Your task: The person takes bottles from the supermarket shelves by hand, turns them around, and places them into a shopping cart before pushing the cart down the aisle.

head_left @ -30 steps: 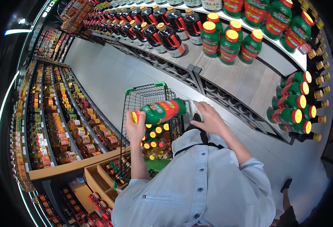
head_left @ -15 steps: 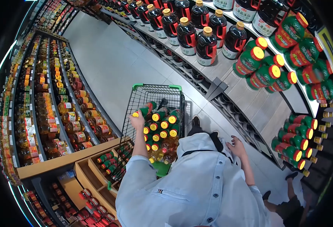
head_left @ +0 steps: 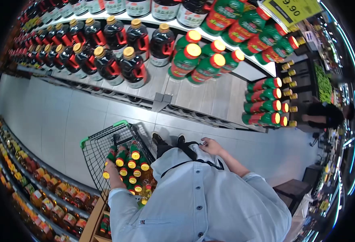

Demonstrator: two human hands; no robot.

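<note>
At the side of the wire shopping cart [head_left: 95, 147], my left hand [head_left: 112, 168] is closed around a green bottle [head_left: 112, 154] with a yellow cap. Several more green bottles [head_left: 121, 151] with yellow caps stand packed in the cart. Bottles of golden oil [head_left: 147, 177] lie beside them, partly hidden by my sleeve. My right hand [head_left: 211, 146] hangs in front of my body, fingers loosely bent and apart, holding nothing. The shelf edge is beyond it.
Dark bottles with red handles [head_left: 133, 68] and green bottles with red labels [head_left: 207, 68] stand on the shelf [head_left: 201, 94] ahead. More green bottles [head_left: 262, 107] lie stacked at its right end. Oil shelves [head_left: 44, 177] run along the left. A person [head_left: 324, 115] is at far right.
My view has turned right, so the shelf ahead now spans the top and the cart appears lower left. My left hand stays on the green bottle; my right hand remains free.
</note>
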